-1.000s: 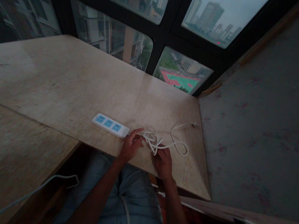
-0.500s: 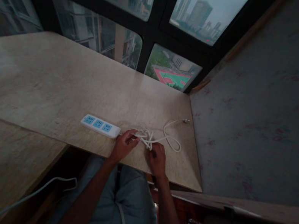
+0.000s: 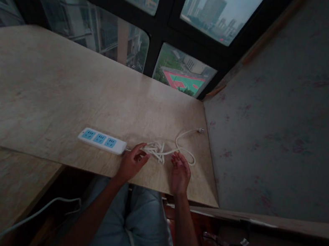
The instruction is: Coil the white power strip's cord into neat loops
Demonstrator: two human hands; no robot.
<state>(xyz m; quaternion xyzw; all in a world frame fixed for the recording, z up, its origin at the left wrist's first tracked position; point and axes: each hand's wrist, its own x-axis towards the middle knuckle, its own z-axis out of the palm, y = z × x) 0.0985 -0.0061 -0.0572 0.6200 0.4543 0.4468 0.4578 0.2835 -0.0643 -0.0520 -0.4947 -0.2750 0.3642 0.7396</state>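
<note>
A white power strip (image 3: 102,141) with three blue socket panels lies on the stone-look ledge, left of my hands. Its white cord (image 3: 159,152) is bunched in loose loops between my hands, and a further loop runs right to the plug (image 3: 201,131) near the wall. My left hand (image 3: 132,163) is at the left end of the bundle, thumb and forefinger curved and apart beside the cord; part of the cord is hidden behind it. My right hand (image 3: 180,174) is turned palm up, fingers stretched out, just right of the bundle and holding nothing.
Dark-framed windows (image 3: 154,45) stand behind the ledge (image 3: 71,89). A papered wall (image 3: 280,118) bounds it on the right. Below the ledge are my legs (image 3: 139,229), a pale cable (image 3: 44,208) at left, and a dark cable (image 3: 228,245) at lower right.
My right hand has come off the cord bundle, moved slightly right and turned palm up with fingers opened. My left thumb has drawn back from the loops. The view has shifted slightly.
</note>
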